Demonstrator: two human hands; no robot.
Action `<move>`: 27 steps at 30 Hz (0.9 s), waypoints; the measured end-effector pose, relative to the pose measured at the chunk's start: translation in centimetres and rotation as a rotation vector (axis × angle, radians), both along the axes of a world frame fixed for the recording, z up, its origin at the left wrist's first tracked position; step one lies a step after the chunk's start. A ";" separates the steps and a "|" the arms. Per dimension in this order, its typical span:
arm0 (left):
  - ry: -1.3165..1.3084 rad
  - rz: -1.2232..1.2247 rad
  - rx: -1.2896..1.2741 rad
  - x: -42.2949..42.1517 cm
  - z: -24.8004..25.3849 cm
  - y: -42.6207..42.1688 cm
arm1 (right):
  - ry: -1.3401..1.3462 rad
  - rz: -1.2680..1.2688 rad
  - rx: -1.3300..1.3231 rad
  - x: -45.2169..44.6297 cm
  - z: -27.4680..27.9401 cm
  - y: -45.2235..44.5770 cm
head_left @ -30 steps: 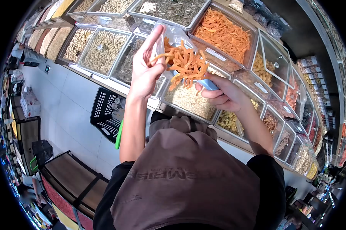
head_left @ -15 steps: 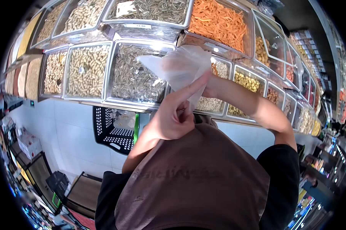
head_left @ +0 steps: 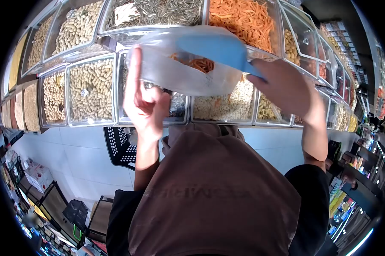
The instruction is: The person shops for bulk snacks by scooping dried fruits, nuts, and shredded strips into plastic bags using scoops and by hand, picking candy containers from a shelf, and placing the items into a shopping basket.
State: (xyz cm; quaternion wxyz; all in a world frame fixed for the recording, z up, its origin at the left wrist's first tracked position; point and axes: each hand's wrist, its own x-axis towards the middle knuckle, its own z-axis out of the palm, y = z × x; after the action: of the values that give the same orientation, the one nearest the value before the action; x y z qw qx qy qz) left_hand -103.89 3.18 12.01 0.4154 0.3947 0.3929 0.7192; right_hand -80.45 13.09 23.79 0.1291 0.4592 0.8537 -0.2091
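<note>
My left hand (head_left: 146,104) is at the left side of a translucent plastic bag (head_left: 158,70). Its index finger points up along the bag, and the other fingers are curled in at the bag's edge. From the right, my right hand (head_left: 284,87) grips the handle of a blue scoop (head_left: 214,47), smeared by motion. The scoop lies across the upper part of the bag. Orange shredded strips (head_left: 201,65) show in the bag's opening, below the scoop. Underneath, a bin of pale flat seeds (head_left: 224,104) is partly covered by the bag.
Clear bins stand in two rows: peanuts (head_left: 91,87), sunflower seeds (head_left: 158,13) and orange strips (head_left: 241,21) among them. Right of these, a lidded bin (head_left: 302,38) sits tilted. A black perforated basket (head_left: 118,149) is on the floor below the counter's edge.
The bag, bunched before, is now spread wide. A blue scoop has appeared in my right hand, which has moved right. My left hand has moved left and up.
</note>
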 end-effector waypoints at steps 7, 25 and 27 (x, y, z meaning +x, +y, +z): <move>0.245 0.228 -0.159 -0.2 -0.8 -0.4 | 0.420 -0.191 -0.008 10.1 -2.3 4.6; -0.108 0.518 -0.616 12.0 -3.8 -2.8 | 0.106 -0.547 0.338 15.0 -25.2 1.0; 0.368 0.144 -0.821 13.6 -7.5 -3.6 | 0.134 -0.687 0.225 15.0 -25.8 1.9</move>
State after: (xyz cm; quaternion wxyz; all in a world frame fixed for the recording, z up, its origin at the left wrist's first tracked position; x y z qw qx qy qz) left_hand -90.27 -0.39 4.49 0.4098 0.2904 0.7391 0.4488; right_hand -65.48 14.94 -1.97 -0.0560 0.7156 0.6740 -0.1746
